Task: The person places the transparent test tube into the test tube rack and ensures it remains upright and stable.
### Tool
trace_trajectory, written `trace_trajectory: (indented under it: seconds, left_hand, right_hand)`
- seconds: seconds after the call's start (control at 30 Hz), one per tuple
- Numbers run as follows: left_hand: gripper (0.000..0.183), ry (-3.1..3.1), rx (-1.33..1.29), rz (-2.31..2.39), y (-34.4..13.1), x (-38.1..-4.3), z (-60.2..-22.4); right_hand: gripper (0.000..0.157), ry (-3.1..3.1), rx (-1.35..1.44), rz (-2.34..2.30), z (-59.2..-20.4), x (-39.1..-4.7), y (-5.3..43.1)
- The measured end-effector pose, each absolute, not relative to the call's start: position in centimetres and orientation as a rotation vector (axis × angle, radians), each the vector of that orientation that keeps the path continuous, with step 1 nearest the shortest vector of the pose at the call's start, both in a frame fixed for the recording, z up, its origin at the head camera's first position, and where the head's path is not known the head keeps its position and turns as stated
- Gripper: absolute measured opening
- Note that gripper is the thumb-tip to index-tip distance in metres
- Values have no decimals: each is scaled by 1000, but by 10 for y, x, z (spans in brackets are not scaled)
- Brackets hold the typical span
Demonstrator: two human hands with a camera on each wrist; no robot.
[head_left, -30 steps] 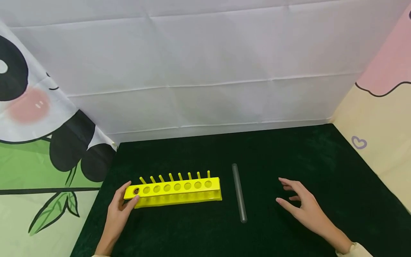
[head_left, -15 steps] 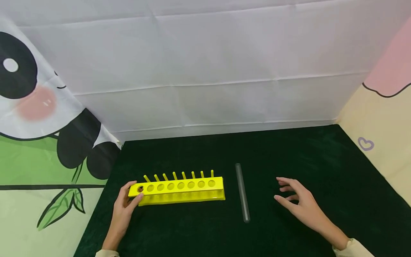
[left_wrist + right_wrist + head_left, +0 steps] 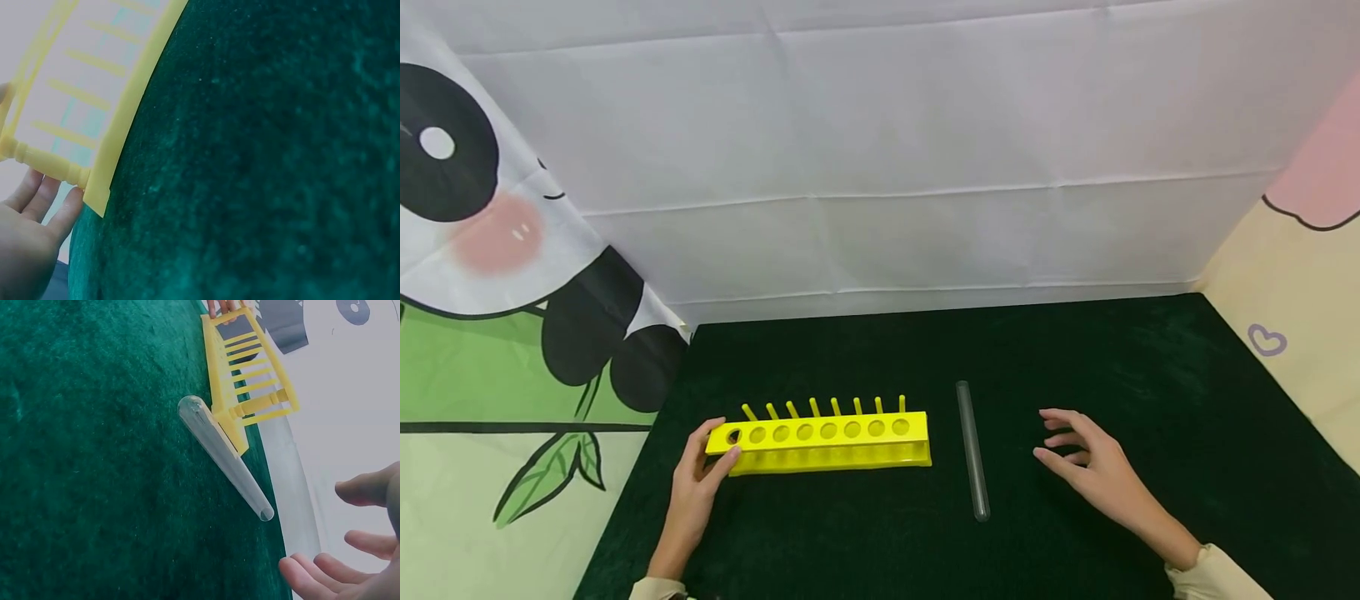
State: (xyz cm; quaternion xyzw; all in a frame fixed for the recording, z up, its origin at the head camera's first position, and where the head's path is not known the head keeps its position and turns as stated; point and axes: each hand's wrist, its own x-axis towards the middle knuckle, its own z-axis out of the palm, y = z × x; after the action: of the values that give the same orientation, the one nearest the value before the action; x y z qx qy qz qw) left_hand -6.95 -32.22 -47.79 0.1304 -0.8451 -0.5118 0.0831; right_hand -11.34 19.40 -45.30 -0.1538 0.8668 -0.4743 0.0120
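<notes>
A yellow test tube rack (image 3: pixel 816 443) stands upright on the dark green cloth, with a row of round holes along its top and several pegs behind. My left hand (image 3: pixel 691 496) holds its left end, thumb at the front and fingers at the back. In the left wrist view, fingers (image 3: pixel 67 215) lie against the rack's end post. To the right of the rack a clear glass test tube (image 3: pixel 973 454) lies on the cloth, seen also as a test tube (image 3: pixel 225 456) in the right wrist view. My right hand (image 3: pixel 1101 471) hovers right of the tube, fingers loosely bent and holding nothing.
Green cloth (image 3: pixel 1090 358) covers the table. A white sheet (image 3: pixel 887 150) hangs behind it, a panda-printed cloth (image 3: pixel 520 267) is at the left, and a cream and pink cloth (image 3: pixel 1315 317) is at the right.
The head view has shifted slightly, so the rack and tube appear farther right. My right hand has come a little nearer the test tube. The left hand keeps its hold on the rack.
</notes>
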Motion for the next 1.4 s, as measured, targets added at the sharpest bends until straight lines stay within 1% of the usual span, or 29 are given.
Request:
trace_trajectory:
  seconds: [0.27, 0.63, 1.07, 1.4]
  left_hand:
    - [58, -2534, 406, -1497, -322, -70, -479]
    - [58, -2552, 394, -1470, -323, -70, -480]
    - [58, -2554, 383, -1471, -325, -70, -482]
    - [60, -2561, 404, -1460, -324, -69, -480]
  right_hand:
    - [45, 2654, -489, -1547, -453, -117, 181]
    - [43, 2600, -430, -1549, -454, -126, 169]
    - [48, 2523, -380, -1530, -459, -138, 148]
    - [47, 2489, -365, -1528, -457, -140, 141]
